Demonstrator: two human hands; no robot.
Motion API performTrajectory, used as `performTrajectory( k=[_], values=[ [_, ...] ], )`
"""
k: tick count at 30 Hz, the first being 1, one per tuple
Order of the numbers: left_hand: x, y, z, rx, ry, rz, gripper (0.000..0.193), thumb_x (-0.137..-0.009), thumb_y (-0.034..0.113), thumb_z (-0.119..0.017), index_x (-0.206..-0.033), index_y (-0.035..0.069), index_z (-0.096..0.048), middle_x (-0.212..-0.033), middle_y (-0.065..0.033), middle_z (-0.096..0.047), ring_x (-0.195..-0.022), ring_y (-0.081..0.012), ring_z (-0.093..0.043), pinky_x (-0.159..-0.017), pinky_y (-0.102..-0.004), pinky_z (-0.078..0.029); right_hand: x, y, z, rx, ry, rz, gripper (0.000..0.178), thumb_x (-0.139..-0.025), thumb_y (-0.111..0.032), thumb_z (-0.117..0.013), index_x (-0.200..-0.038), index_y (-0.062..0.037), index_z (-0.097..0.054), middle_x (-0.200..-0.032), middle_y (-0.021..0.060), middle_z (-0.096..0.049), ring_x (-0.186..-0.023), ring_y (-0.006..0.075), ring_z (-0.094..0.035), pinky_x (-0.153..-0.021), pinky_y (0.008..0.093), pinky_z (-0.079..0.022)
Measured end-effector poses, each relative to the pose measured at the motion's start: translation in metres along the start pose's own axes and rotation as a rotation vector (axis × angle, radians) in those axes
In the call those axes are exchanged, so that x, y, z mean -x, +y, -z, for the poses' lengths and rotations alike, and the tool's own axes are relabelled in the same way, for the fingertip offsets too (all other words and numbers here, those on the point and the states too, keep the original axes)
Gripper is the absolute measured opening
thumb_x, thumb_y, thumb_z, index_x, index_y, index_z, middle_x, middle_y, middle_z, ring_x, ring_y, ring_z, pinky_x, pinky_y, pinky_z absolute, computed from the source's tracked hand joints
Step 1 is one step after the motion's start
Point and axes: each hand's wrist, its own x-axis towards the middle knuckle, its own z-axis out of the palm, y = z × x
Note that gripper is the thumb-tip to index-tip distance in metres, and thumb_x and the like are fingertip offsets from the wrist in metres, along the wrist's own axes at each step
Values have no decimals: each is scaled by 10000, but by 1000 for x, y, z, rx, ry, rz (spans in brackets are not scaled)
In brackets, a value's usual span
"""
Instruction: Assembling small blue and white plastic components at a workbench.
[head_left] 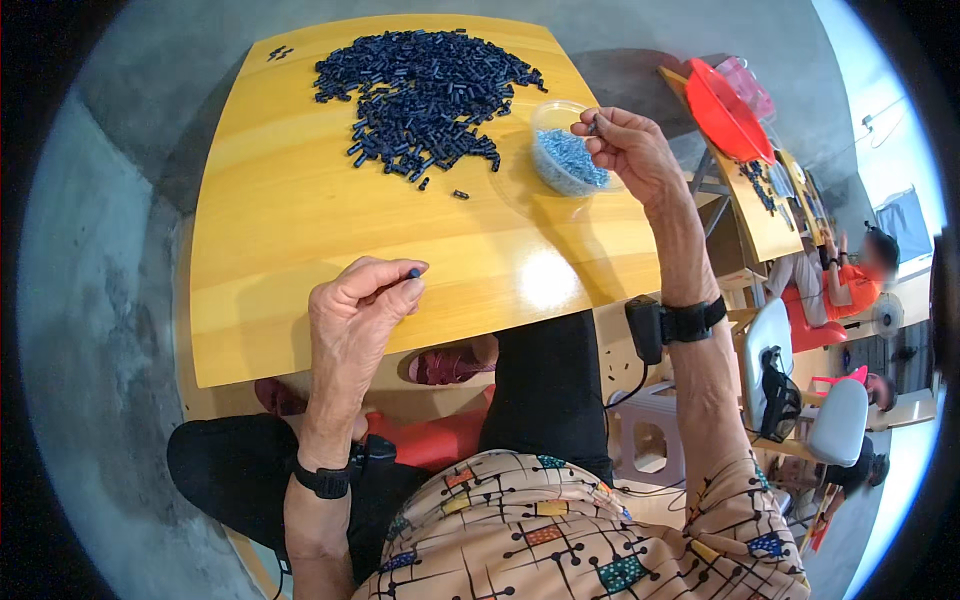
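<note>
My left hand (362,310) is raised over the near edge of the table, thumb and fingers pinched on a small dark blue plastic cylinder (413,273). Over the right side of a round clear tub (541,165), my right hand (640,152) is closed in a pinch. A tiny item shows at its fingertips, too small to name. Inside the tub lie many small pale blue pieces (568,160). A large pile of short dark blue cylinders (430,85) spreads over the far middle of the table, and one loose cylinder (460,195) lies apart, nearer to me.
The yellow wooden table (270,220) has a few dark pieces (280,53) at its far left corner. At right stand a red basin (725,110) on another table, a white stool (645,425) and chairs. A person in orange (855,290) sits farther off. A concrete wall (90,280) bounds the left.
</note>
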Motion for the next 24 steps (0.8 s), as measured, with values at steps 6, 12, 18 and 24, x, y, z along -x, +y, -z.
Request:
performTrajectory(
  k=[6,12,18,24],
  values=[
    [-1,-2,-2,-11,17,-29,131,-784,12,-657,-909,-26,-663,-755,-24,-590,-659,-69,-538,-600,-188,-441,-12,-6,5,597,309,293,140,-860,-85,-553,-909,26,-623,-774,57,-635,-609,89,-568,-554,207,-467],
    [-1,-4,-4,-50,26,-55,141,-779,15,-663,-914,-26,-662,-752,-22,-590,-652,-68,-536,-596,-188,-438,-13,-4,13,1196,231,520,135,-703,-144,-662,-825,-92,-685,-750,128,-655,-684,296,-639,-637,354,-510],
    [2,-3,-2,-90,18,-43,138,-791,36,-653,-916,-22,-662,-759,-20,-580,-668,-74,-530,-604,-196,-440,-5,5,6,1516,-11,386,170,-665,-104,-651,-824,-47,-671,-752,129,-655,-680,269,-640,-639,334,-506],
    [2,-4,-4,-109,-3,-45,135,-791,38,-655,-911,-23,-662,-755,-18,-580,-680,-71,-526,-608,-192,-429,-12,14,2,1593,-38,464,96,-669,-103,-631,-748,-58,-662,-715,143,-637,-647,289,-627,-618,364,-498]
  ],
)
